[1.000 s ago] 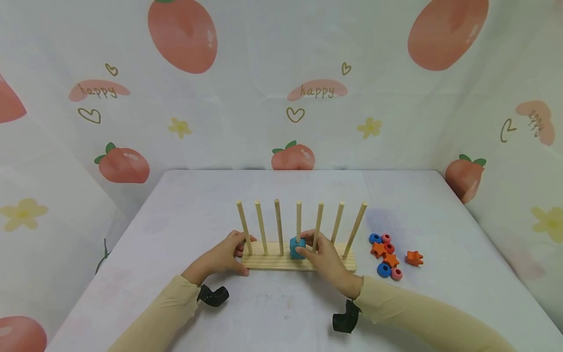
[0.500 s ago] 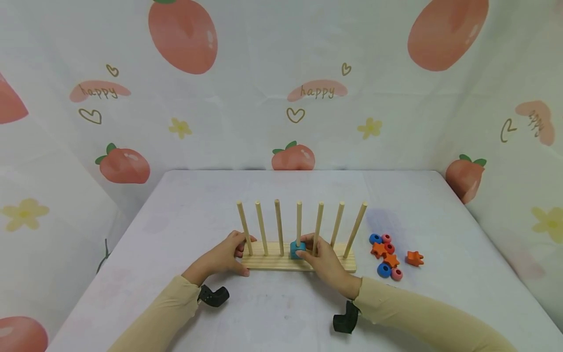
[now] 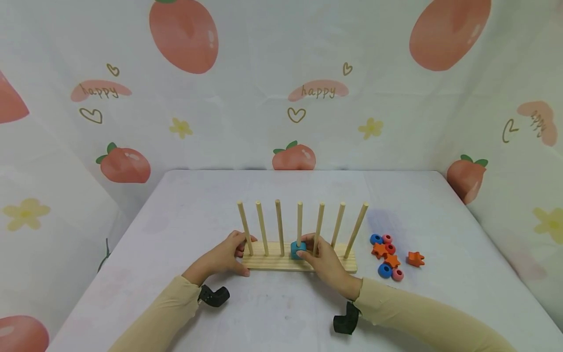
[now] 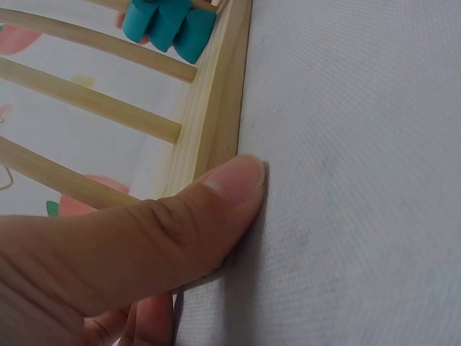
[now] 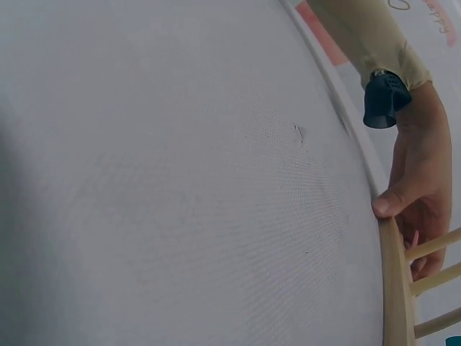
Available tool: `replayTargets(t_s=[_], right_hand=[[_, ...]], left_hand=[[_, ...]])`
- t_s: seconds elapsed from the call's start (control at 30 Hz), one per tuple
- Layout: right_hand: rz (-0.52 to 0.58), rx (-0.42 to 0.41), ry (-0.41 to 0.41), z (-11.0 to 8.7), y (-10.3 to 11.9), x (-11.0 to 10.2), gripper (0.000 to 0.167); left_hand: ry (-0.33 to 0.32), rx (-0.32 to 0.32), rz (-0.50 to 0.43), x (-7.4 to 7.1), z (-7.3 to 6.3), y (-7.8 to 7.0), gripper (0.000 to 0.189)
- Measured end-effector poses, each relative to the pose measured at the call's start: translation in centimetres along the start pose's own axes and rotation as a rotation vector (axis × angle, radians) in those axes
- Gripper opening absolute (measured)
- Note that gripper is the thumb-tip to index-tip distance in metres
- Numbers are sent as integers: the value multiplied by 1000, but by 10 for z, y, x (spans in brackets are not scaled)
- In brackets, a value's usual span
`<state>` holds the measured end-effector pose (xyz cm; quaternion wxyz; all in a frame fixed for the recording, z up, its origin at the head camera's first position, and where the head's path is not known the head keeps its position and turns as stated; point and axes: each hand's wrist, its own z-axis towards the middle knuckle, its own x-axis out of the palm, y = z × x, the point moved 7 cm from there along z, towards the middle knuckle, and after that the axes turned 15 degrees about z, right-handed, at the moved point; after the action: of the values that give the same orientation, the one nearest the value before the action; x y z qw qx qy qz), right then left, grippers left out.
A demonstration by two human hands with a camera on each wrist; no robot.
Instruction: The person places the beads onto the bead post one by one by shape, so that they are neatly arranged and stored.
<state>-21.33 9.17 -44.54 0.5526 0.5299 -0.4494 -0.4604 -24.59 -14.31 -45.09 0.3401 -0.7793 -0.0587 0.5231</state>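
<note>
A wooden peg rack [image 3: 268, 263] with several upright pegs stands mid-table. My left hand [image 3: 228, 252] grips the rack's left end, with the thumb [image 4: 234, 180] against the front edge in the left wrist view. Low on the middle peg [image 3: 299, 220] sits a lobed teal bead [image 3: 297, 250], close to the base. My right hand [image 3: 325, 259] reaches around a neighbouring peg and pinches this bead, thumb in front; the fingers behind are partly hidden. The teal bead [image 4: 169, 29] also shows at the top of the left wrist view.
Right of the rack lie loose beads: blue rings [image 3: 385, 270], pink rings [image 3: 398, 274], a red ring [image 3: 390, 248] and orange stars [image 3: 392, 261]. One orange star [image 3: 415, 259] lies apart, farther right. A black camera mount [image 3: 346, 318] hangs at the right wrist, another [image 3: 214, 296] at the left.
Since one second ago, the teal bead has slid slightly down the middle peg with my right hand's fingers on it. My left hand has stayed at the rack's end.
</note>
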Motion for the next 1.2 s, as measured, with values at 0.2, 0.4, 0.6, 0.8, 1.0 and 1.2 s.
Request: replayTargets(t_s=[0.2,0.4,0.6,0.8,1.0,1.2], right_hand=[[0,9,-2,0,1,0,25],[19,5,-1,-2,1,-1,25],[37,-7,7,-4,5,-1,31],[-4,-30,100,-15,21,-3,54],[-138,13,198,-30,33,-8,65],[-254,141,253,-48,46,-19,71]], left_hand=[[8,9,-30,1,1,1,80],[4,3,-28,1,0,1,80],[12,20,-47,1,-1,1,81],[8,13,-36,1,0,1,81],[3,28,-16,1,1,1,80],[8,27,-17,1,1,2,80]])
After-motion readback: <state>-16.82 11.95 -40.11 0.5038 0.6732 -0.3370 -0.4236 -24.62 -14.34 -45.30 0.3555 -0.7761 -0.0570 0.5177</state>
